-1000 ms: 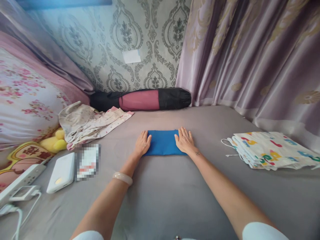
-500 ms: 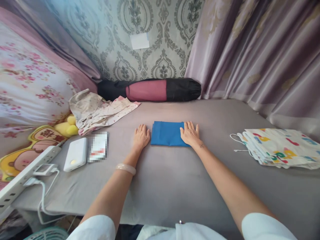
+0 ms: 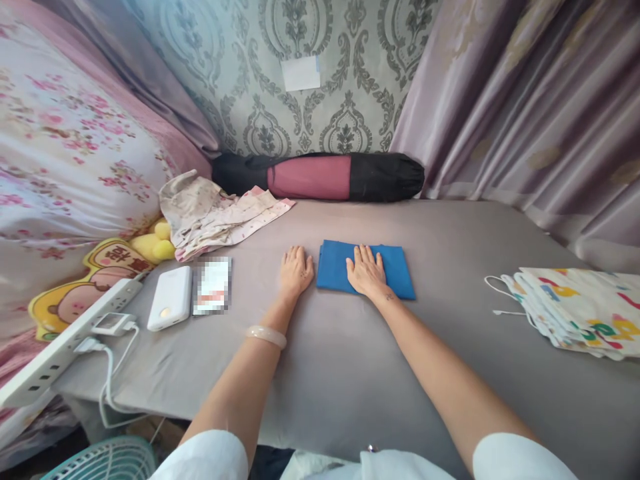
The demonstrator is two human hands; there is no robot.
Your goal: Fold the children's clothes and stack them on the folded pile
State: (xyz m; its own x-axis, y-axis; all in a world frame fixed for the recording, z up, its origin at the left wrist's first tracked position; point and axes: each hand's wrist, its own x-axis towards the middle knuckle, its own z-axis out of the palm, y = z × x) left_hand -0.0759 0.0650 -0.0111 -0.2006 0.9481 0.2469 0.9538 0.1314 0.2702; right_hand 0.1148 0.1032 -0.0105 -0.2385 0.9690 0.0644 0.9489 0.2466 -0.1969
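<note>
- Four fingers of the person's right hand (image 3: 367,270) lie straight and near one another, the thumb spread out to the side; the hand rests flat, gripping nothing, on a folded, flat rectangle of blue cloth (image 3: 335,267).
- The left hand (image 3: 297,272) is likewise unclenched, its fingers extended and only slightly parted, lying on a smooth grey fabric sheet (image 3: 320,373); a narrow strip of the sheet shows between its thumb and the blue cloth's left edge.
- The blue cloth lies on the sheet in front of the person, a little askew, its right part uncovered beyond the right hand.
- Both arms reach forward from short white sleeves (image 3: 205,457), backs of the hands upward, fingertips pointing away from the body; the right forearm slants inward more. A pale, smooth bangle (image 3: 267,335) circles the left forearm near the wrist.
- Both palms are hidden, and the right hand covers the middle of the blue cloth, so its folds there cannot be seen.
- A flat item at the left is pixelated beyond reading; the stack of white cloth with multicoloured print (image 3: 575,307) is cut off at the right edge, and the teal slatted plastic object (image 3: 107,460) at the bottom.
</note>
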